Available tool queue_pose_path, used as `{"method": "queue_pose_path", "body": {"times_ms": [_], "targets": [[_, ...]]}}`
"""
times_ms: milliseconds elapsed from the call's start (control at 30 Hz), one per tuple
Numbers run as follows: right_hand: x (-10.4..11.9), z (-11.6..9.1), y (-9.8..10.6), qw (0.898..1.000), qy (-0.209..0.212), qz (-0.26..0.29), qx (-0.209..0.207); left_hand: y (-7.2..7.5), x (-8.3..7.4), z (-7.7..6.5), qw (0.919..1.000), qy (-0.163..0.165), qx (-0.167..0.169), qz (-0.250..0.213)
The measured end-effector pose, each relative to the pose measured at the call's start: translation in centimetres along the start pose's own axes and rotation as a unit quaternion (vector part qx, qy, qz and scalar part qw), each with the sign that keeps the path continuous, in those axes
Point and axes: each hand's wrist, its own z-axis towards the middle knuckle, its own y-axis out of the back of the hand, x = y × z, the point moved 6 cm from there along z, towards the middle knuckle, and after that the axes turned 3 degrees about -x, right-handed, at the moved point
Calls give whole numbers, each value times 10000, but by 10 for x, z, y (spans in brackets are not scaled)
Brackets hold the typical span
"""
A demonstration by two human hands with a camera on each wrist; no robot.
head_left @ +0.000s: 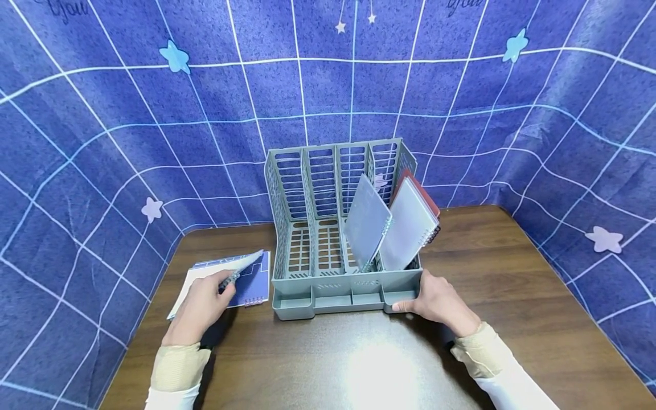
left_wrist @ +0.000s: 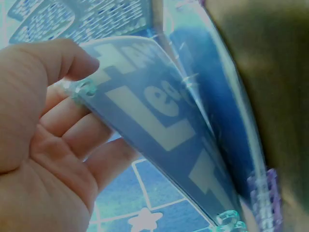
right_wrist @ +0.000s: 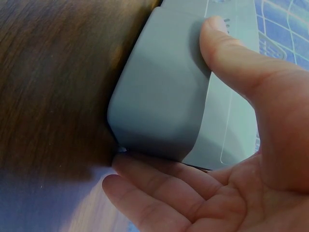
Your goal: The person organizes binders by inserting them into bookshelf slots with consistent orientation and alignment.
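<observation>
Blue star-patterned cloth (head_left: 328, 88), brown wooden table (head_left: 307, 359)

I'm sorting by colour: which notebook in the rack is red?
The red notebook is rightmost in the rack; the white notebook and grey notebook show no red.

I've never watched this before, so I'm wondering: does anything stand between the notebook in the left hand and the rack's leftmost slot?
Yes: the left side wall of the rack stands between the notebook and that slot. Above that wall, nothing visible is in the way, and the slot looks empty.
</observation>
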Motion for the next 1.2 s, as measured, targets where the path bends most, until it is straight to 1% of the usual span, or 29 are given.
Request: {"method": "queue_pose_path", "body": {"times_ms": [100,200,367,633,767,833,900,967,1067,1200], "targets": [[0,1,0,10000,27,21,-18,11,-1,1,9987,-26,-494,79],[1,1,0,10000,52,26,-46,19,-1,0,9965,61,-824,112],[1,0,-1,10000,70,49,-39,26,3,-1,9938,338,-1042,171],[2,0,-2,10000,50,-13,-47,37,7,-4,9861,748,-1476,122],[2,-1,-2,10000,46,-17,-11,43,6,-4,9791,834,-1852,38],[2,-1,-2,10000,30,-7,-16,46,4,-3,9742,839,-2093,-19],[1,-1,-1,10000,18,-16,-35,51,1,-3,9670,878,-2391,-64],[0,-1,-1,10000,3,-6,-36,56,-1,-2,9581,983,-2687,-140],[0,-1,-1,10000,-14,-10,-24,62,-3,-2,9432,1225,-3076,-264],[0,0,-1,10000,-46,-5,8,67,-8,-1,9254,1501,-3457,-409]]}}
